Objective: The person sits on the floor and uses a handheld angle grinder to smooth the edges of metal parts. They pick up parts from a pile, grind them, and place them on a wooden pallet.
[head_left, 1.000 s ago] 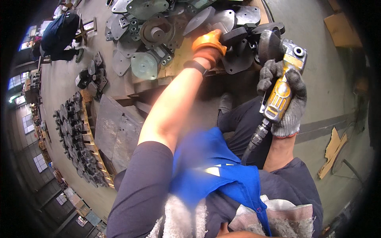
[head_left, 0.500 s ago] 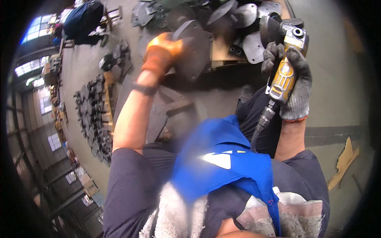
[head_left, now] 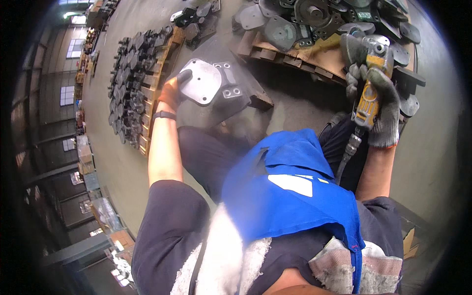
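In my orange-gloved left hand (head_left: pixel 172 92) is a flat metal bracket (head_left: pixel 202 83), gripped by its left edge. The bracket has a pale rounded plate with small holes and a narrower end with paired bolt holes. It is over a dark grey slab (head_left: pixel 216 109) in front of my knees; I cannot tell whether it touches it. My grey-gloved right hand (head_left: pixel 384 110) is wrapped round a yellow air-powered angle grinder (head_left: pixel 368 101), held upright at the right. A hose fitting (head_left: pixel 352 146) leads down from its lower end. The grinder's disc (head_left: pixel 352 48) is partly hidden.
Ahead, a wooden pallet (head_left: pixel 290 59) bears many dark metal brackets (head_left: pixel 279 33). Another pallet (head_left: pixel 156 93) with a dense pile of dark parts (head_left: pixel 129 81) stands to the left. A blue apron (head_left: pixel 295 162) covers my lap.
My left hand has brought the bracket from near the front pallet down and left, over the grey slab. The view has shifted. My right hand still holds the grinder.
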The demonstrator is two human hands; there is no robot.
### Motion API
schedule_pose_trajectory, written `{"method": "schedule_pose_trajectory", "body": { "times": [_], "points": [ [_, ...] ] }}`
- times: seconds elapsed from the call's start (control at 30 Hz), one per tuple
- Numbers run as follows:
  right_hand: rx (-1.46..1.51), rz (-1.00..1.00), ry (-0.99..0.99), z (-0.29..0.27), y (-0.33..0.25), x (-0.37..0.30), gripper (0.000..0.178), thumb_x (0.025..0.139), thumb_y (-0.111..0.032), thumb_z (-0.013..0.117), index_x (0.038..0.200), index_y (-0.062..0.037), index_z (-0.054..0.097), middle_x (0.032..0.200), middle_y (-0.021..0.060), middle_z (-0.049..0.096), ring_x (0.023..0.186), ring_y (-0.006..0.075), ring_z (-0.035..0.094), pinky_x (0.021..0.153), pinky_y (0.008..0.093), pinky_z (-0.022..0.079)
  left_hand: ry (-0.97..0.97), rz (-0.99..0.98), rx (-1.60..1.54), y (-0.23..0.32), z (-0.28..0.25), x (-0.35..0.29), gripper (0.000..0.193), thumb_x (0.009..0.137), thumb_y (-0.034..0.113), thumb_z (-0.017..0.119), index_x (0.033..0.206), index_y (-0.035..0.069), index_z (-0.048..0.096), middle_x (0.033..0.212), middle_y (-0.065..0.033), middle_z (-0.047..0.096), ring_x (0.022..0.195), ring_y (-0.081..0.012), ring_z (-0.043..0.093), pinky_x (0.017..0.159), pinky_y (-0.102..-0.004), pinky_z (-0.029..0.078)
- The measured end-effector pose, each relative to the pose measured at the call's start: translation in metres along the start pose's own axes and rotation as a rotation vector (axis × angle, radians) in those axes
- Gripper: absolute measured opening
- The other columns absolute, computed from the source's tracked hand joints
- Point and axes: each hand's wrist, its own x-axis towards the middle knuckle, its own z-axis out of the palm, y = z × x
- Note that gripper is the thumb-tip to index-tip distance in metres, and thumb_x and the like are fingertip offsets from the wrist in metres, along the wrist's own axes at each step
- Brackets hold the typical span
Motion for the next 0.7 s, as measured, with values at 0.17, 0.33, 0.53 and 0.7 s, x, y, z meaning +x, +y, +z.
{"method": "schedule_pose_trajectory", "body": {
  "times": [0.17,0.33,0.53,0.7],
  "points": [
    [0.022,0.371,-0.095,0.026,0.035,-0.006,0.031,0.092,-0.019,0.069,0.115,0.0012,0.063,0.103,0.0140,0.067,0.088,0.0224,0.067,0.074,0.0325,0.058,0.084,-0.143,0.301,-0.050,-0.069,0.036,0.051,0.092,0.043,0.074,0.127,0.006,0.070,0.116,-0.0103,0.074,0.101,-0.0254,0.071,0.090,-0.0405,0.058],
    [-0.184,0.486,-0.141,0.079,0.070,0.007,0.035,0.094,-0.023,0.072,0.118,0.0006,0.062,0.099,0.0115,0.071,0.081,0.0208,0.071,0.069,0.0301,0.062,0.388,0.025,0.895,-0.057,-0.065,0.072,0.052,0.099,0.046,0.053,0.125,0.005,0.070,0.124,-0.0161,0.070,0.114,-0.0322,0.066,0.097,-0.0433,0.054],
    [-0.373,0.652,-0.294,0.134,0.105,0.064,0.036,0.096,-0.023,0.071,0.123,-0.0014,0.062,0.097,0.0094,0.073,0.077,0.0189,0.072,0.067,0.0292,0.061,0.611,-0.066,1.040,-0.072,-0.045,0.093,0.065,0.107,0.049,0.028,0.122,0.003,0.071,0.134,-0.0231,0.065,0.130,-0.0404,0.059,0.105,-0.0467,0.050],
    [-0.376,0.689,-0.261,0.134,0.137,0.079,0.020,0.094,-0.022,0.070,0.107,-0.0062,0.067,0.087,0.0056,0.071,0.073,0.0160,0.068,0.067,0.0275,0.054,0.638,0.111,1.057,-0.079,-0.046,0.094,0.049,0.100,0.042,0.045,0.106,0.004,0.076,0.115,-0.0256,0.070,0.113,-0.0441,0.065,0.095,-0.0501,0.052]
  ]
}}
